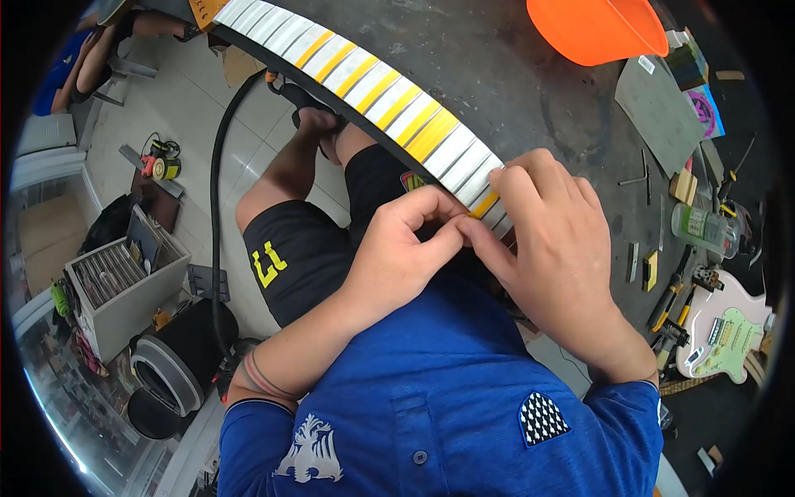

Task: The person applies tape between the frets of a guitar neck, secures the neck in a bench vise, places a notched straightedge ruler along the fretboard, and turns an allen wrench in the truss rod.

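A long guitar neck (424,137), its fretboard covered in white and yellow tape strips, runs from the upper left to my hands, with a dark side edge. My left hand (406,244) is closed, thumb and index finger pinched at the neck's near edge, by the end of a yellow tape strip (484,205). Across from it, my right hand (551,228) bends over the same strip, index finger on the far edge and thumb at the near edge. The thumbs almost meet. Fingers partly hide this end of the neck.
The dark workbench (497,91) holds an orange plastic tray (600,29), a grey sheet (658,116), a clear bottle (704,230), hand tools and a pink guitar body (720,327). A black hose (219,190) and a box (124,277) are at left. Another person (70,79) sits at upper left.
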The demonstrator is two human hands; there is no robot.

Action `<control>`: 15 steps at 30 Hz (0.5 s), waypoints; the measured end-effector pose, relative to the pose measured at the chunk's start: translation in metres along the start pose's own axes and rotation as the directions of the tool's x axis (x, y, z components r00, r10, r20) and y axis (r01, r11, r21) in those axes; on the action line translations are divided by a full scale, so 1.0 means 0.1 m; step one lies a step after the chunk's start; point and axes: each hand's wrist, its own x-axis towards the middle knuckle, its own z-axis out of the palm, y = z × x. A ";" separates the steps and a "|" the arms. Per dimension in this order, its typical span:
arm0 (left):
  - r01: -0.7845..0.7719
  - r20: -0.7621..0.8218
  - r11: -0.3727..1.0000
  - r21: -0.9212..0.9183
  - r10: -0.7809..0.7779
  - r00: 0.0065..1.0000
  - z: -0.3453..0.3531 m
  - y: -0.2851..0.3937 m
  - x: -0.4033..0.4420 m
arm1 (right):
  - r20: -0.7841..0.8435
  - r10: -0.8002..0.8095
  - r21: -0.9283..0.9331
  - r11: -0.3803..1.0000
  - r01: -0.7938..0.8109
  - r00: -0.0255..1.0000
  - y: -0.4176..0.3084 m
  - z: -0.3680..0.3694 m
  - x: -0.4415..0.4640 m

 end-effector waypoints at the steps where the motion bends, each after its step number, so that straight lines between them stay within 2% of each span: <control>1: -0.002 0.002 1.000 -0.006 0.002 1.000 0.00 0.00 0.00 | -0.008 -0.003 -0.030 1.000 0.003 1.000 -0.02 0.02 0.00; 2: -0.004 0.003 1.000 -0.011 0.004 1.000 -0.01 0.01 0.01 | -0.010 -0.006 -0.058 0.998 0.006 1.000 -0.04 0.03 0.00; 5: 0.003 -0.032 0.990 0.142 0.002 0.999 0.00 0.00 0.01 | -0.014 -0.026 -0.121 0.992 0.024 1.000 -0.08 0.07 0.01; 6: -0.069 -0.044 0.950 0.303 0.086 0.995 0.01 0.02 0.01 | -0.014 -0.037 -0.129 0.991 0.035 0.999 -0.08 0.08 0.00; 8: -0.184 -0.031 0.780 0.598 0.252 0.967 0.04 0.08 0.00 | -0.015 -0.051 -0.143 0.989 0.048 0.999 -0.07 0.10 -0.01; 11: -0.258 0.047 0.645 0.719 0.326 0.944 0.00 0.01 -0.01 | -0.027 -0.044 -0.149 0.988 0.040 0.999 -0.09 0.15 0.02; 12: -0.263 0.076 0.663 0.701 0.298 0.952 -0.03 -0.01 -0.02 | -0.034 -0.029 -0.145 0.989 0.024 0.999 -0.10 0.18 0.03; 15: -0.212 0.045 0.844 0.492 0.219 0.975 -0.09 -0.12 -0.08 | -0.041 -0.007 -0.138 0.990 0.002 0.999 -0.09 0.19 0.05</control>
